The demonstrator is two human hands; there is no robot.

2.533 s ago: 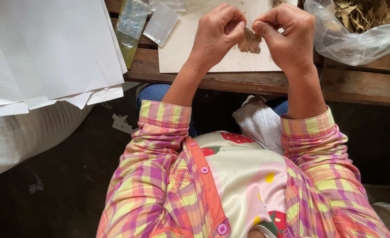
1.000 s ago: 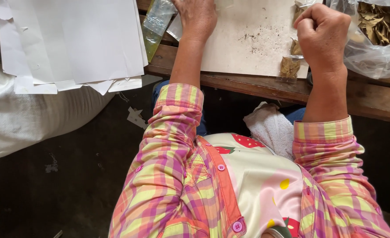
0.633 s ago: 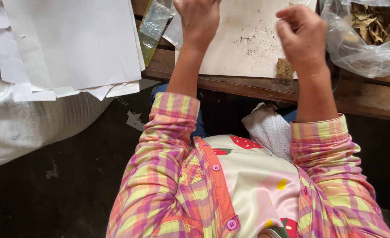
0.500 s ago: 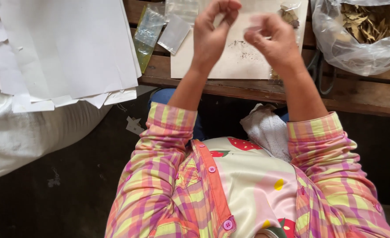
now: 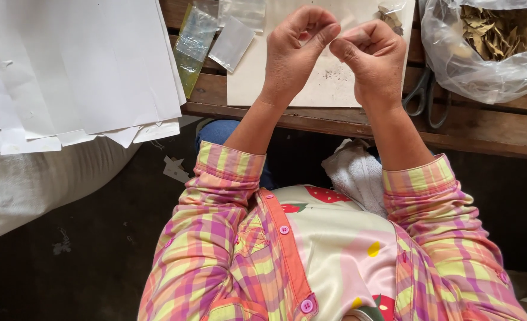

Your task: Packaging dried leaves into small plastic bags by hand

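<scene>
Fingers of the left hand (image 5: 296, 50) and right hand (image 5: 370, 50) pinch together at top centre, gripping something too small to identify, above a cream board (image 5: 329, 83) on the counter (image 5: 311, 116); dried leaves (image 5: 501, 32) remain bagged upper right, empty clear pouches (image 5: 231, 41) lie upper left, so work looks early

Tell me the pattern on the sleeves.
Pink, yellow and purple plaid on both sleeves, seen in the head view.

bare board (image 5: 335, 89) between pouches (image 5: 231, 41) and scissors (image 5: 427, 98)
</scene>
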